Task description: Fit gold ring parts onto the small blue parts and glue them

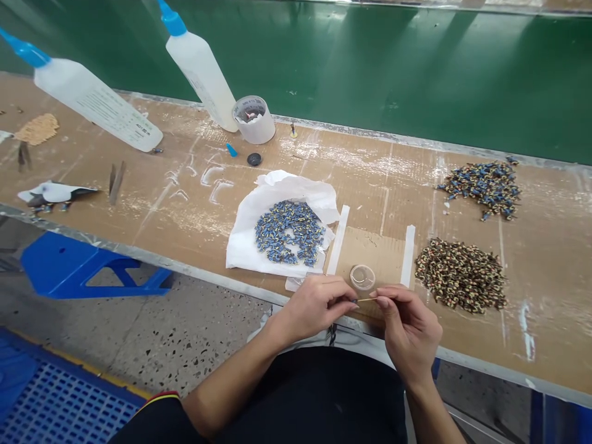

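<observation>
My left hand (319, 302) pinches a tiny blue piece (355, 301) by the table's front edge; most of it is hidden by the fingertips. Between thumb and forefinger of my right hand (411, 333) is a thin yellowish toothpick (367, 300), its tip pointing left at the blue piece. Just beyond the fingers sits a small round clear dish (362, 277). Many small blue and yellow pieces (289, 231) lie on white paper (240, 250) to the left. On the right is a heap of brown and cream pieces (462, 275).
Behind that heap lies a pile of blue and brown pieces (483, 188). Two white bottles with blue nozzles (201, 74) lean beside a tape roll (255, 120). A black cap (254, 160), tweezers (117, 182) and a blue stool (83, 265) are at left.
</observation>
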The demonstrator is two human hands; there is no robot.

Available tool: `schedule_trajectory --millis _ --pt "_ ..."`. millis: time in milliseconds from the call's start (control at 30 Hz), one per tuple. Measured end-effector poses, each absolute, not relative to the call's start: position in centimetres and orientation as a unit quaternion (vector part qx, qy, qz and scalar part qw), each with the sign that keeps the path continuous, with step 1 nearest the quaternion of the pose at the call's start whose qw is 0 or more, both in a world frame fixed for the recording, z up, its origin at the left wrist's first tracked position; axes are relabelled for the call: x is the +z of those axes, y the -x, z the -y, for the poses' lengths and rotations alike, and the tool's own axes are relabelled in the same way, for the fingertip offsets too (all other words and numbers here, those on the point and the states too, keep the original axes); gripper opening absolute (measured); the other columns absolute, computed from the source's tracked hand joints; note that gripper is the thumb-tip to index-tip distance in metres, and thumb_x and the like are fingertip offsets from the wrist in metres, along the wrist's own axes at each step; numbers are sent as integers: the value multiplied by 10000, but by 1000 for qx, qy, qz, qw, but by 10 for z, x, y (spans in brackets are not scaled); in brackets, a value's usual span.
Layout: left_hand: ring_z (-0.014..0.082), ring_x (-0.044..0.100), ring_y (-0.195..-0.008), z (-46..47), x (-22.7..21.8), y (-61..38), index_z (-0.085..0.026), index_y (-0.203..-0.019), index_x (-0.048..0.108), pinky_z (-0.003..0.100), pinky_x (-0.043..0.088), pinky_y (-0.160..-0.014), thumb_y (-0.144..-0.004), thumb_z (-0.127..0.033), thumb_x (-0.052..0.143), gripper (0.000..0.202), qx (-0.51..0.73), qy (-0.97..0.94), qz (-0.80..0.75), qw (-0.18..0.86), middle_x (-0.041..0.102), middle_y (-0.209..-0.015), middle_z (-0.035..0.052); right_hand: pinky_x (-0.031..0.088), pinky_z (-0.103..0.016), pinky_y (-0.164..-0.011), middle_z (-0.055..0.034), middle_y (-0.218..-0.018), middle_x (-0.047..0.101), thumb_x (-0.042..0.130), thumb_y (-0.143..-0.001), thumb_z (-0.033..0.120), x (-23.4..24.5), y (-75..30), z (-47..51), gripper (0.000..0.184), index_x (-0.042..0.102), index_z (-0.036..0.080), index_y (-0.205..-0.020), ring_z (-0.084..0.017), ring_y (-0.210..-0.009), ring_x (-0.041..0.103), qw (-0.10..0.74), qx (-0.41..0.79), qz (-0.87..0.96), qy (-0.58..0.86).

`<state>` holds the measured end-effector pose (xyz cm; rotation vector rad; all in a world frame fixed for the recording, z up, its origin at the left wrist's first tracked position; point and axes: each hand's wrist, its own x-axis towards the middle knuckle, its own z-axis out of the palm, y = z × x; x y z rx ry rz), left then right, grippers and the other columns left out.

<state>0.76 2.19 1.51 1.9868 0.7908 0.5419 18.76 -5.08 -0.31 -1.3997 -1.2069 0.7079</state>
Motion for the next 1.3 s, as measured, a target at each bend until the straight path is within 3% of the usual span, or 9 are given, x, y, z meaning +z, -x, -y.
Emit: schedule_trajectory --millis 633,1300 --pt "151 639 -763 -19 11 -6 -140 -882 661 232 446 -690 -942 -197 614 95 233 -808 -307 445 703 -830 45 527 -303 -745 -19 -853 703 622 -885 63 -4 -188 50 190 691 230 -943 -176 -830 668 546 302 557 548" --pt "144 610 -734 -21 12 -4 -147 -875 650 228 435 -688 -928 -181 622 69 240 -795 -309 463 687 -815 35 543 -310 -683 -35 -822 697 628 -902 121 -1 -186 50 121 683 228 -909 -190 -800 669 556 295 541 558"
